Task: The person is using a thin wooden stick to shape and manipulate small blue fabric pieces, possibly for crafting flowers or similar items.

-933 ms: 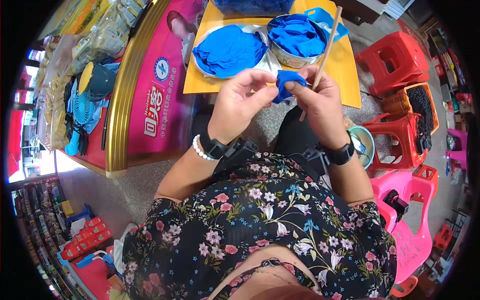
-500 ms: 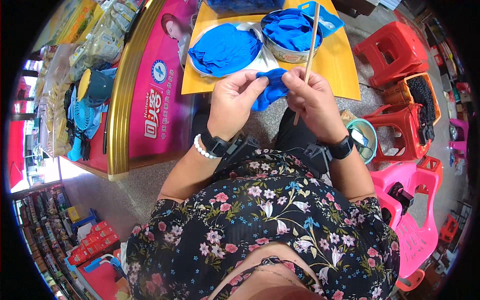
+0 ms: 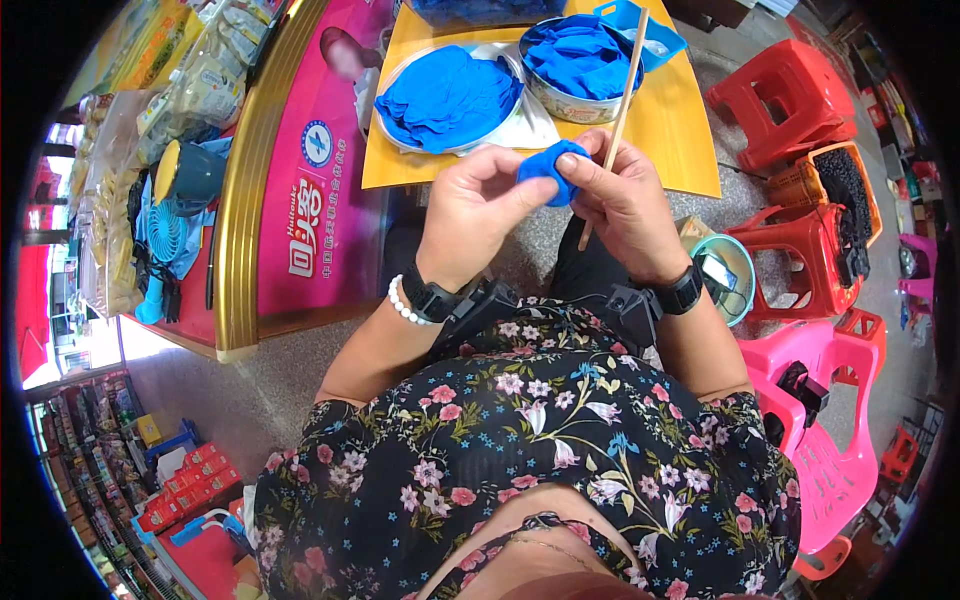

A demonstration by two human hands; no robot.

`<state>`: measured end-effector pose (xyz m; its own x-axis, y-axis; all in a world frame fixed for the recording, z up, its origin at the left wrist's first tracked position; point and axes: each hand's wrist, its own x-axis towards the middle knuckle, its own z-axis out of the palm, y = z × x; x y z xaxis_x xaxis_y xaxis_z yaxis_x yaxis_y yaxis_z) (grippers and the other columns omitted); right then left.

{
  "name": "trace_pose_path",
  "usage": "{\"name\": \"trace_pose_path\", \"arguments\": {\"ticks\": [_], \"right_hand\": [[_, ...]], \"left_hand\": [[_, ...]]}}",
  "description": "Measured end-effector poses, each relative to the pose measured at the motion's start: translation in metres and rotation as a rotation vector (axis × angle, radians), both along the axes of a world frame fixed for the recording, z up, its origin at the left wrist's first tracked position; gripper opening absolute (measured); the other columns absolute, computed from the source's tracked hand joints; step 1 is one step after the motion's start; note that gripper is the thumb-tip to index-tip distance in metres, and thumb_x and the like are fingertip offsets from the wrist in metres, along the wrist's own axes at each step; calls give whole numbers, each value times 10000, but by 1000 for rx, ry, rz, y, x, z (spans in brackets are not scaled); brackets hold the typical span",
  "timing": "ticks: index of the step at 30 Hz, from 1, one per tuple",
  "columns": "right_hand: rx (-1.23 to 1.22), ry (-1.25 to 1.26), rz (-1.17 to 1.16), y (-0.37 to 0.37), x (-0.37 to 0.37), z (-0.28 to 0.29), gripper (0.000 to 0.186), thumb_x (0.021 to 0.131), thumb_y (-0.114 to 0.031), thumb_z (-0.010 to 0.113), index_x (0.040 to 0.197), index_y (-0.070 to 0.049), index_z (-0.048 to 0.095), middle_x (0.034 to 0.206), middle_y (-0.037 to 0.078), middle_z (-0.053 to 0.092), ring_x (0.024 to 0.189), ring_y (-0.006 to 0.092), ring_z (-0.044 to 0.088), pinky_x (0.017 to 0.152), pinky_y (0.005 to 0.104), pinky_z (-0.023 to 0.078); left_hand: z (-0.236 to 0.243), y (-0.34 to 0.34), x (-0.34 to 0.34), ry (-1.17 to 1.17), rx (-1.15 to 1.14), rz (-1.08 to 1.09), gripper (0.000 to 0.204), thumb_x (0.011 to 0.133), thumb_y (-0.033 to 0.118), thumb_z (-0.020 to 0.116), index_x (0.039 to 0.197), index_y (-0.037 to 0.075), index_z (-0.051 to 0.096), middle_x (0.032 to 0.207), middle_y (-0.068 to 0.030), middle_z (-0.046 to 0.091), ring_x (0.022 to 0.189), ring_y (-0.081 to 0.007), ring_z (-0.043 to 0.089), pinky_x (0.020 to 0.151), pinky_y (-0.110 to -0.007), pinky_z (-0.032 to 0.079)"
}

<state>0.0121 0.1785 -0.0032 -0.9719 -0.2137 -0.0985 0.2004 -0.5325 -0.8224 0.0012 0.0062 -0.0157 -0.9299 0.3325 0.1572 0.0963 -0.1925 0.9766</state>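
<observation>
Just short of the yellow table's near edge, both hands hold a small piece of blue thin, cloth-like material [image 3: 546,172], bunched into a rounded bundle. My left hand [image 3: 470,208] pinches its left side between thumb and fingers. My right hand [image 3: 635,215] presses a thumb on its upper right side and also keeps a slim wooden stick [image 3: 628,95] upright within its fingers. Beyond the hands, a white plate [image 3: 383,135] carries a heap of flat blue pieces [image 3: 450,98]. Right of it, a round tub [image 3: 575,107] is full of folded blue pieces [image 3: 580,58].
The yellow table [image 3: 680,150] also bears a blue basket [image 3: 665,45]. A pink-panelled counter [image 3: 320,200] with gold trim stands left. To the right are red stools [image 3: 785,100], a light-blue bin [image 3: 735,270], an orange crate [image 3: 800,180] and a pink chair [image 3: 830,450].
The blue piece, spread and hanging down before, is now gathered into a compact bundle. My left hand's fingers have shifted slightly toward the right. The stick tilts a little more rightward.
</observation>
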Motion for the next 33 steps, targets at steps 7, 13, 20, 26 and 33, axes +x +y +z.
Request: {"name": "trace_pose_path", "arguments": {"ticks": [7,13,20,26,33], "right_hand": [[63,-16,-65,1,-3,-6,183,821,-172,700,842,-92,537,676,-54,513,515,17,416,453,174,307],[-39,-61,37,4,-5,-5,172,859,-234,664,836,-103,556,654,-73,496,508,8,402,458,170,295],[37,-81,23,-2,-5,-3,173,883,-258,633,841,-103,570,632,-82,477,485,-2,360,429,173,248],[8,-63,16,-2,-7,-2,218,900,-304,603,874,-89,583,628,-83,474,477,-12,352,419,156,240],[134,-74,169,3,-3,0,241,894,-317,608,861,-79,595,640,-76,481,491,-17,346,422,166,231]], "left_hand": [[12,9,5,-102,84,3,139,828,77,678,939,0,646,898,13,611,805,-65,568,732,-218,467],[12,-5,3,-192,-90,-369,204,896,175,607,992,0,650,825,42,604,747,-29,530,687,-198,445],[23,-7,0,-231,-154,-522,187,913,157,567,955,-1,657,832,43,604,743,-27,518,672,-197,429],[16,-12,-4,-107,-88,-410,183,874,161,612,915,-6,675,871,-40,657,729,-61,561,681,-219,455],[12,-8,-3,-39,-36,-317,212,892,147,608,1052,16,654,949,-28,650,807,-65,561,721,-202,445]]}}
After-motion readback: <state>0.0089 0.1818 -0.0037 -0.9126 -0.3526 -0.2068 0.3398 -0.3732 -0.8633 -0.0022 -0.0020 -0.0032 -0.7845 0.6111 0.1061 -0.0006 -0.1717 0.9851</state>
